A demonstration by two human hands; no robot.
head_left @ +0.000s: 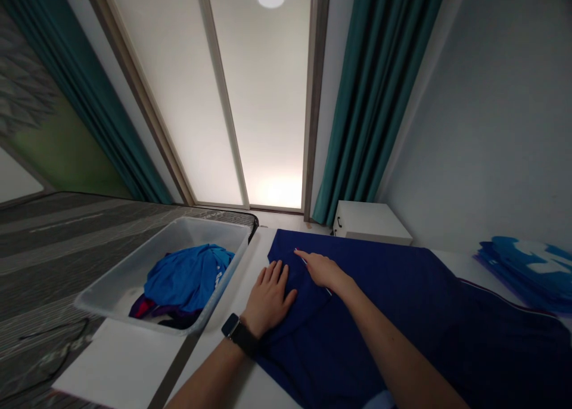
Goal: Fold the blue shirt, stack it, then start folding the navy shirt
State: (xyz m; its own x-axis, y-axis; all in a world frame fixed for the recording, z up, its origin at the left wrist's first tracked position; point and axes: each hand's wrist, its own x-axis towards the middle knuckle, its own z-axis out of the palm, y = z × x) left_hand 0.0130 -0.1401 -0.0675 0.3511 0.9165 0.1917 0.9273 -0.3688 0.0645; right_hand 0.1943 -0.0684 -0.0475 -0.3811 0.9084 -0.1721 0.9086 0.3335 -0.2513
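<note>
A dark navy garment (379, 278) is spread over the white table. Flat on its left edge rests my left hand (270, 298), open with the fingers stretched out and a black watch (239, 331) at the wrist. My right hand (322, 270) lies on the cloth just to the right, its index finger pointing toward the upper left corner. It is closed around a thin white pen-like stick (329, 291), which shows at both sides of the hand. The stick's exact kind is too small to make out.
Left of the table, a translucent plastic bin (96, 298) holds a crumpled blue shirt (187, 275) and darker clothes. Folded blue garments (531, 272) are stacked at the right. Behind the table stand a white cabinet (370, 221) and teal curtains (370, 99) beside frosted sliding doors (263, 99).
</note>
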